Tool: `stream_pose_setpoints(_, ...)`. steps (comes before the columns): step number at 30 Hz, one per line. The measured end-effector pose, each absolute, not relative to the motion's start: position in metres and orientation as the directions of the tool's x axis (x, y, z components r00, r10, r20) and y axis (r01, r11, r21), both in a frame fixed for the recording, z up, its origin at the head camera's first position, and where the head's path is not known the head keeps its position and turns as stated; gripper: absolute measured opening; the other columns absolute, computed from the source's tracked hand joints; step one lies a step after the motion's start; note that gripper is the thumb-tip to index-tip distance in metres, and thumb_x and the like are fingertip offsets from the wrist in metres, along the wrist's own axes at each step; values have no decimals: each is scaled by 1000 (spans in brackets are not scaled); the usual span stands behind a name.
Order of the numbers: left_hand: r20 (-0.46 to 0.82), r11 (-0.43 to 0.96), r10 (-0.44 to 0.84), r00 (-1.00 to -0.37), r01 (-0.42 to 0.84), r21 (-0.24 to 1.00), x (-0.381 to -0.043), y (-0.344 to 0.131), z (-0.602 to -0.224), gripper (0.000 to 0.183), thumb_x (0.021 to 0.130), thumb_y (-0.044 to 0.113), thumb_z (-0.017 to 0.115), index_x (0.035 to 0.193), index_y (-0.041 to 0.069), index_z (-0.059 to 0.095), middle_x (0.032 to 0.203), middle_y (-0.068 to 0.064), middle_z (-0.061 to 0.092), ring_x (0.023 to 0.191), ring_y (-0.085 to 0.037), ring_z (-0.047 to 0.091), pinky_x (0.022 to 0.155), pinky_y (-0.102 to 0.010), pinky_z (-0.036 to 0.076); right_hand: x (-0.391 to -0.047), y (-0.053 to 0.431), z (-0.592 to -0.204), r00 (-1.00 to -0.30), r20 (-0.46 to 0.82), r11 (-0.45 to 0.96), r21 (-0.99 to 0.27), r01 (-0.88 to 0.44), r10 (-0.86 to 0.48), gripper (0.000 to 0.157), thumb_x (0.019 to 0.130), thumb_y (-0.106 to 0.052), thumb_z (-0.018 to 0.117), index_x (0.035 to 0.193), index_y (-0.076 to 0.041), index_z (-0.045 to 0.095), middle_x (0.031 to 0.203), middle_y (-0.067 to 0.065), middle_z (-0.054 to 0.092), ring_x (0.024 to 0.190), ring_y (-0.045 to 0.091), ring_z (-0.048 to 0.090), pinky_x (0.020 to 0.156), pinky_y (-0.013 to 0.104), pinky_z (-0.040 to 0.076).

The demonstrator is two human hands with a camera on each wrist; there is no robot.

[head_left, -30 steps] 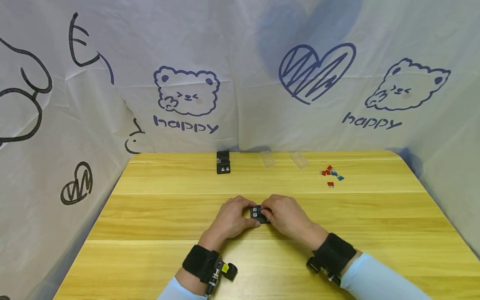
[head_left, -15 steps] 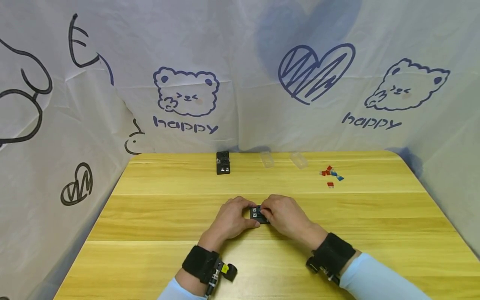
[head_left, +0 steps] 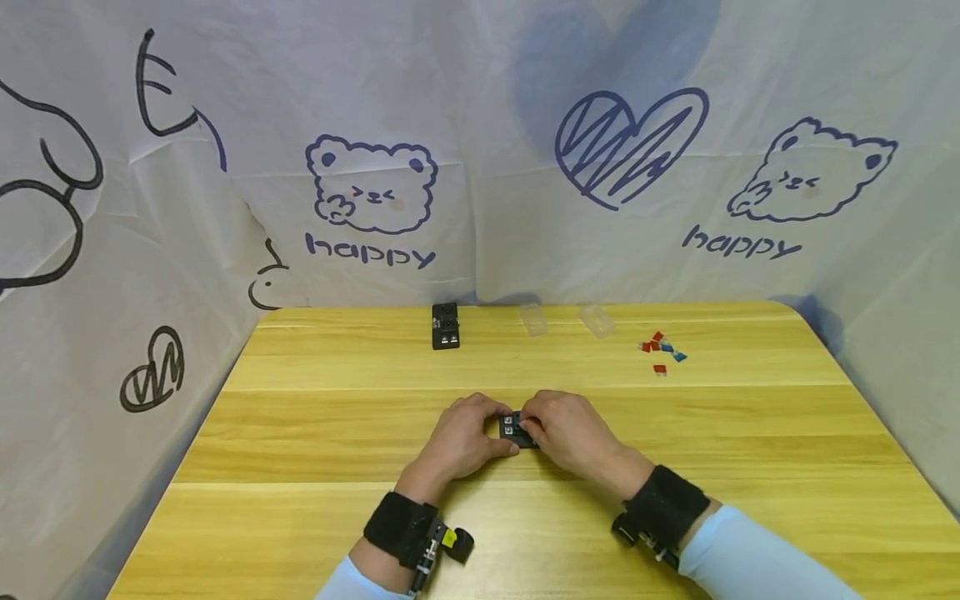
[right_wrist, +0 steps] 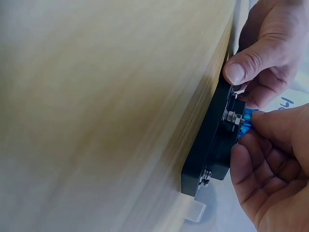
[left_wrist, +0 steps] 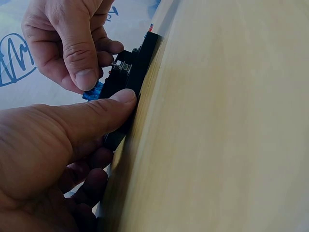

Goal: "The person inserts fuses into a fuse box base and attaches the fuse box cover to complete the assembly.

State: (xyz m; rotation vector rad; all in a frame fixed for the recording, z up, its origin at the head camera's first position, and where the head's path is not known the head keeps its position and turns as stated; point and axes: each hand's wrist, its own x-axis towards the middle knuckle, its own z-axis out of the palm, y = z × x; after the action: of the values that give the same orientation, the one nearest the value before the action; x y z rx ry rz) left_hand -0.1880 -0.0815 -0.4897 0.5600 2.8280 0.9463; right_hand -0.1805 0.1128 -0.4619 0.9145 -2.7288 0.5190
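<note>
While the black fuse block (right_wrist: pixel 212 140) lies flat on the wooden table (head_left: pixel 300 433), well inside its edges, the left hand (head_left: pixel 468 433) grips the block's left end, thumb on the near side and a finger on the far side. The right hand (head_left: pixel 570 425) pinches a blue fuse (right_wrist: pixel 245 126) between thumb and fingers at the block's raised top; how deep the fuse sits cannot be told. Wide wood runs left and right of both hands to the side edges, and a broad strip separates them from the items farther back. A white sheet (head_left: pixel 517 250) rises just behind the far edge.

Counted, there are two fuse blocks: the gripped one and a spare block (head_left: pixel 446 327) close to that far edge. Two clear covers (head_left: pixel 534 320) lie right of the spare. Beyond them are four loose red fuses (head_left: pixel 659 368), one set apart, and two loose blue fuses (head_left: pixel 679 357).
</note>
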Motion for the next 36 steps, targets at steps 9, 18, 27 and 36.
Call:
stream_pose_setpoints(9,25,735,382,-924,320,597,-188,-82,-489,51,76,41,80,119,18,67,114,1,63,108,-22,55,95,-41,45,-182,113,-463,-779,314,739,-261,-621,-543,4,88,-17,70,89,-13,71,83,-2,66,75,11,60,66,32,53)
stream_pose_setpoints(18,20,737,373,-928,309,602,-189,-81,-491,52,76,42,80,119,18,67,115,1,63,108,-22,55,95,-40,45,-182,113,-463,-779,310,736,-269,-621,-545,5,88,-18,70,88,-13,71,83,-2,67,75,11,60,66,32,53)
stream_pose_setpoints(27,11,740,373,-928,304,600,-189,-82,-491,52,76,43,79,121,19,66,115,1,63,108,-22,55,94,-40,45,-182,112,-462,-782,297,744,-253,-618,-548,4,88,-17,70,86,-14,71,83,-2,67,76,12,61,67,32,54)
stream_pose_setpoints(36,17,738,371,-928,306,601,-188,-83,-491,52,76,42,80,120,19,66,116,1,63,109,-22,55,96,-41,44,-184,111,-463,-773,289,739,-239,-629,-564,4,88,-17,69,88,-14,72,82,-2,67,75,11,60,66,31,54)
